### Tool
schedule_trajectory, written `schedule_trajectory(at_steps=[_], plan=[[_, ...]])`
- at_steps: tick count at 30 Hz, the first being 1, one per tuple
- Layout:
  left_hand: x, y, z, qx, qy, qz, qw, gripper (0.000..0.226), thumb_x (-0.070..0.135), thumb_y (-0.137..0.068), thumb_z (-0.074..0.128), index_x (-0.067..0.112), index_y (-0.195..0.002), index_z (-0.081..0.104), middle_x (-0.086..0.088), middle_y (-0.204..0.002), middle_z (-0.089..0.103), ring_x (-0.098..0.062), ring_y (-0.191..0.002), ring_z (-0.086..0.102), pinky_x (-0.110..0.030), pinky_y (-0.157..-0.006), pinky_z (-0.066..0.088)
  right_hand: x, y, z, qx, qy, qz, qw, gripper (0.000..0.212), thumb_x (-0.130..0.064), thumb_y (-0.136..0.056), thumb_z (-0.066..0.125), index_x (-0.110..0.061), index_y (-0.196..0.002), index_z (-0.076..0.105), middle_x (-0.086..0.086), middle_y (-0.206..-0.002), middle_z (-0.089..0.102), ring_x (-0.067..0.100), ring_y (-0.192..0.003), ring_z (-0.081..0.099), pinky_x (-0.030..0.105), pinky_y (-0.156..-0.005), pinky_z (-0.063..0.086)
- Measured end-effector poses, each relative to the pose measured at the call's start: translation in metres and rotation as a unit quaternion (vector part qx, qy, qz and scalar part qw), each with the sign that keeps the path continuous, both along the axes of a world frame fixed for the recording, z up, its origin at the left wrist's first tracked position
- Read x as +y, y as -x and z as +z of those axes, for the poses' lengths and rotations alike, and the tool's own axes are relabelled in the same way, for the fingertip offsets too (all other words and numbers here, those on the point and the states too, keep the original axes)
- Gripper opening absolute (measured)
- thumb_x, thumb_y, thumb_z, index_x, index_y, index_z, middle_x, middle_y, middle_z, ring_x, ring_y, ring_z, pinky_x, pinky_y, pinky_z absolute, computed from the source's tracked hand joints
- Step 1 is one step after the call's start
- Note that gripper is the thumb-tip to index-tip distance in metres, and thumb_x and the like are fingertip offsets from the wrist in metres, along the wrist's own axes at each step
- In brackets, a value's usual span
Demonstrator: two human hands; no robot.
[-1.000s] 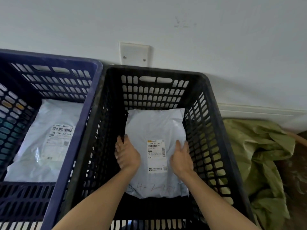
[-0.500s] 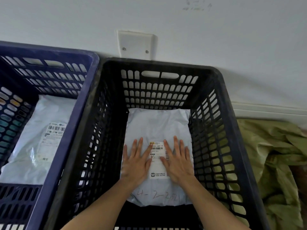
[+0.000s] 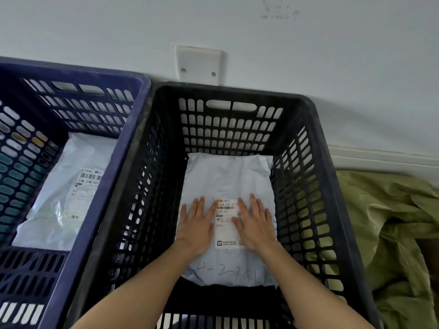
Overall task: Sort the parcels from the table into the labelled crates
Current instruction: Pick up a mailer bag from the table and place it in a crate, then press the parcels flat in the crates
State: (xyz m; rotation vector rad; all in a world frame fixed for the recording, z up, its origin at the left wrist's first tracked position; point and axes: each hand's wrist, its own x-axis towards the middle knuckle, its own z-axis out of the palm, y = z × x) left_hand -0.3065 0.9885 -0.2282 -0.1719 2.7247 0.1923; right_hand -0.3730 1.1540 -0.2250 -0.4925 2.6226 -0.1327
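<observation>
The black slotted plastic crate stands against the wall, touching the dark blue slotted plastic crate on its left; a crumpled olive-green woven sack lies just beside it on the right. On the black crate's floor lies the pale grey plastic mailer parcel, label up and roughly square to the walls, with a similar grey mailer in the blue crate. The left hand and right hand lie flat on the parcel with fingers straight and slightly spread, gripping nothing, either side of its white printed shipping label. This looks like the settling step. To do it well, press evenly so the mailer sits flat, keep the label uncovered and readable, then lift both palms straight up so the film does not drag along.
</observation>
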Motion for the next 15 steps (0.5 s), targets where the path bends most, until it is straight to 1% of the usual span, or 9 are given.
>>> schedule_trajectory(at_steps=[2,4,7,9,11,13,15], plan=[[0.001,-0.003,0.012,-0.018,-0.002,-0.005,1.0,0.062,0.03,-0.102,0.026,0.026,-0.152,-0.011,-0.012,-0.161,-0.007,-0.027,-0.148,-0.007,-0.049,-0.119,-0.004,-0.002,-0.002,0.007,-0.012,0.014,-0.014,1.0,0.063,-0.049,-0.102,0.026,-0.025,-0.155,0.002,0.01,-0.161,-0.009,0.026,-0.149,-0.004,0.044,-0.12,0.004],[0.001,-0.009,0.027,-0.019,0.001,0.001,1.0,0.063,0.028,-0.101,0.03,0.024,-0.153,-0.005,-0.013,-0.161,-0.003,-0.027,-0.148,-0.004,-0.048,-0.12,0.0,-0.004,-0.007,0.018,-0.01,0.026,-0.01,1.0,0.063,-0.047,-0.102,0.029,-0.023,-0.155,0.005,0.012,-0.161,-0.003,0.026,-0.149,0.003,0.044,-0.119,0.011],[0.001,-0.018,0.05,-0.006,0.0,0.023,1.0,0.062,0.023,-0.1,0.033,0.021,-0.154,0.003,-0.013,-0.161,0.002,-0.027,-0.148,0.002,-0.045,-0.12,0.005,-0.005,-0.011,0.04,-0.001,0.052,0.014,0.999,0.063,-0.044,-0.102,0.033,-0.021,-0.155,0.008,0.012,-0.161,0.004,0.027,-0.147,0.013,0.042,-0.116,0.019],[0.002,-0.027,0.07,-0.001,0.009,0.032,0.999,0.059,0.02,-0.099,0.035,0.018,-0.153,0.013,-0.014,-0.159,0.01,-0.028,-0.147,0.009,-0.045,-0.12,0.01,-0.005,-0.016,0.06,0.015,0.077,0.039,0.996,0.061,-0.042,-0.102,0.033,-0.019,-0.154,0.011,0.013,-0.161,0.007,0.028,-0.146,0.017,0.042,-0.115,0.023],[0.002,-0.036,0.092,0.005,0.023,0.029,0.999,0.053,0.019,-0.097,0.038,0.015,-0.148,0.027,-0.015,-0.153,0.026,-0.03,-0.142,0.023,-0.045,-0.116,0.02,-0.006,-0.023,0.082,0.032,0.093,0.049,0.994,0.06,-0.042,-0.103,0.033,-0.018,-0.154,0.013,0.011,-0.161,0.008,0.028,-0.146,0.019,0.041,-0.114,0.025],[0.004,-0.048,0.118,0.033,0.049,0.02,0.998,0.043,0.018,-0.094,0.041,0.013,-0.137,0.042,-0.013,-0.141,0.041,-0.03,-0.131,0.036,-0.044,-0.11,0.029,-0.005,-0.036,0.105,0.054,0.114,0.056,0.99,0.059,-0.042,-0.103,0.032,-0.017,-0.154,0.015,0.011,-0.161,0.012,0.027,-0.145,0.021,0.041,-0.113,0.027],[0.005,-0.059,0.146,0.069,0.071,0.021,0.995,0.037,0.019,-0.094,0.042,0.013,-0.13,0.047,-0.011,-0.134,0.047,-0.029,-0.126,0.04,-0.043,-0.107,0.032,-0.005,-0.049,0.127,0.069,0.138,0.069,0.986,0.056,-0.04,-0.103,0.032,-0.014,-0.151,0.021,0.011,-0.158,0.018,0.028,-0.143,0.025,0.042,-0.11,0.031]])
